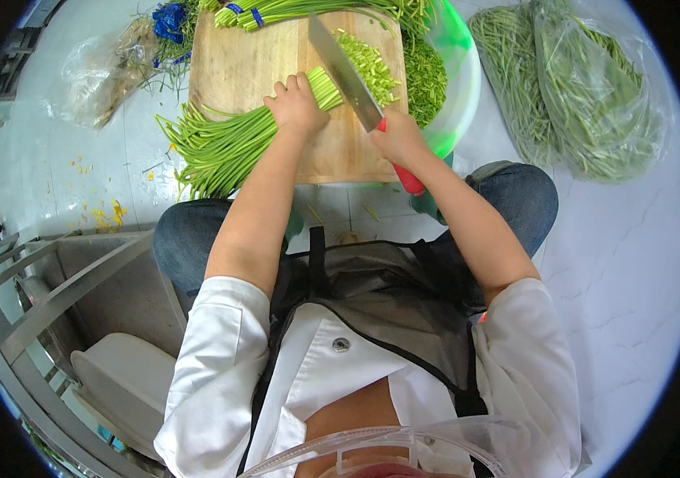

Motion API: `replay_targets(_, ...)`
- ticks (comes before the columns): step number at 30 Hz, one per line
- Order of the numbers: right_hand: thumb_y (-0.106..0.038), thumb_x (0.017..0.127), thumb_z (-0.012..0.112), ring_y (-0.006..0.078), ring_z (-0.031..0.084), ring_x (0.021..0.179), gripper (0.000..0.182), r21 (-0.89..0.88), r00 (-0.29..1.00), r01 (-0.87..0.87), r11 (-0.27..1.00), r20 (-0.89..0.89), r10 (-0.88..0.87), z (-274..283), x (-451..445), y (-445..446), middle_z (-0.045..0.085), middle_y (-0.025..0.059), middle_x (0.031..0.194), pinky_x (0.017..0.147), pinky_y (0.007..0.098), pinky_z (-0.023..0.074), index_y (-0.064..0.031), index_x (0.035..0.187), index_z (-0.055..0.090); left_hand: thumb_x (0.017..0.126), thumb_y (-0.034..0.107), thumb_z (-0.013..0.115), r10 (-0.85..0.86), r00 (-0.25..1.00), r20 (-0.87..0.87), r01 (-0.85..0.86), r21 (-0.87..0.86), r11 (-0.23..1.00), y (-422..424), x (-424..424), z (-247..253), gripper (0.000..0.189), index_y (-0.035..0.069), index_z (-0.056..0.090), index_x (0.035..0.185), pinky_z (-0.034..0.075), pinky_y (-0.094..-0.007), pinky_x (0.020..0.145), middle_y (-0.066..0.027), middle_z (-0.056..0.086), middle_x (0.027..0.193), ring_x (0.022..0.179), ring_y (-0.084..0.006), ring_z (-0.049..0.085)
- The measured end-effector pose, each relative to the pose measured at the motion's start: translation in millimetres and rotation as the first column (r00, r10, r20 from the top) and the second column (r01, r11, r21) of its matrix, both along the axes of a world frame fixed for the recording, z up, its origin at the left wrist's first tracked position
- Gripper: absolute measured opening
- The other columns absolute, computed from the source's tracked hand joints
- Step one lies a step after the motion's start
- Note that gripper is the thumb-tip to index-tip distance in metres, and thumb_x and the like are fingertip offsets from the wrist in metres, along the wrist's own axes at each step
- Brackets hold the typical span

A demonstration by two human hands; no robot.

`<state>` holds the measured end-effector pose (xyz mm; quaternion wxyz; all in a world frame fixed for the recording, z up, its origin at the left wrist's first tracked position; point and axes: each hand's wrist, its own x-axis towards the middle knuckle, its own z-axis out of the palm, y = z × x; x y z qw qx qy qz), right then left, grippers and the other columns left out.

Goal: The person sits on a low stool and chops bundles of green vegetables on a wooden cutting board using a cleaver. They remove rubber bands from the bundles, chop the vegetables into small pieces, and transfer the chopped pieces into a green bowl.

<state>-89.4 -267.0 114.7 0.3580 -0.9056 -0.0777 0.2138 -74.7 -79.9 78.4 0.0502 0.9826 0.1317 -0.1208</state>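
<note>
My left hand presses a bunch of long green stalks, likely garlic scapes, against a wooden cutting board. The pale cut ends stick out to the right of my fingers. My right hand grips the red handle of a kitchen knife, whose broad blade stands just right of those ends. Beyond the blade lies a heap of short cut pieces. Some of the blade's lower edge and the stalks under my left palm are hidden.
Banded stalk bundles lie across the board's far edge. Under the board's right side, a green-and-white basin holds chopped pieces. Bagged green stalks rest on the floor at right. A crumpled plastic bag lies at left, above a metal rack.
</note>
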Motion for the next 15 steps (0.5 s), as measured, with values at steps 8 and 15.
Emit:
replay_targets(8, -0.015, 0.076, 0.059, 0.0406, 0.058, 0.077, 0.022, -0.023, 0.998, -0.035, 0.999, -0.048, 0.033, 47, -30, 0, 0.059, 0.0242, 0.077, 0.069, 0.0449, 0.0457, 0.0047, 0.085, 0.055, 0.067, 0.033, 0.070, 0.001, 0.999, -0.049, -0.002, -0.012, 1.000, 0, 2, 3, 0.070, 0.007, 0.040, 0.124, 0.035, -0.0508, 0.090, -0.0072, 0.046, 0.120, 0.114, -0.0256, 0.043)
replay_targets(15, -0.017, 0.077, 0.060, 0.0365, 0.061, 0.063, 0.025, -0.041, 0.938, -0.034, 0.999, -0.345, 0.017, 85, -36, -15, 0.060, 0.0227, 0.072, 0.060, 0.0420, 0.0486, 0.0055, 0.086, 0.057, 0.060, 0.035, 0.074, 0.008, 1.000, -0.003, -0.008, 0.016, 1.000, 3, 0, -6, 0.074, 0.009, 0.043, 0.122, 0.039, -0.0494, 0.087, -0.0063, 0.048, 0.118, 0.112, -0.0265, 0.045)
